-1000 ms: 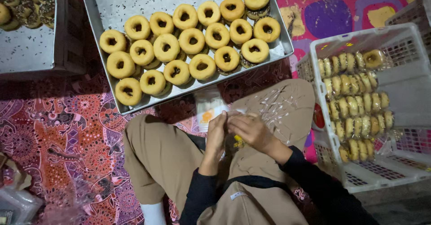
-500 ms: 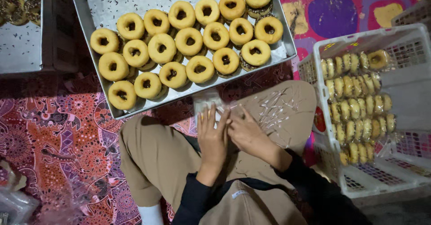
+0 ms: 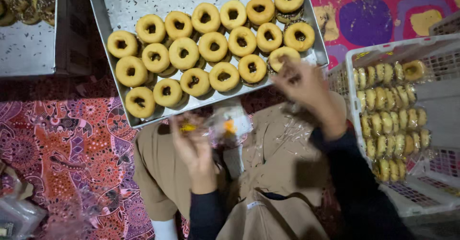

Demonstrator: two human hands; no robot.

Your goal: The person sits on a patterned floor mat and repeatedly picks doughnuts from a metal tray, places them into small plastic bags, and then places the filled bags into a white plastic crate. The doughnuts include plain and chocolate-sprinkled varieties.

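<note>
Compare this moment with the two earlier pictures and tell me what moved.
The hands, together over the lap before, have parted. The right hand has gone up to the near edge of the metal tray, at the nearest doughnut. The left hand stays low, holding a clear plastic bag. The white crate looks unchanged.

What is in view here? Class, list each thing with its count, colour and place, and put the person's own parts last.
Metal tray: one, silver, top centre.
Doughnuts: about seventeen, golden yellow, in rows on the metal tray.
Second tray: one, silver, top left, darker pastries at its far edge.
Plastic crate: one, white, right side.
Wrapped doughnuts: many, yellow, packed upright in rows in the plastic crate.
Patterned mat: one, red and purple, underneath.
Clear wrapper: one, with an orange spot, on the lap.
Trousers: tan.
Left hand: holds the clear wrapper.
Right hand: blurred, at the metal tray's near corner.
</note>
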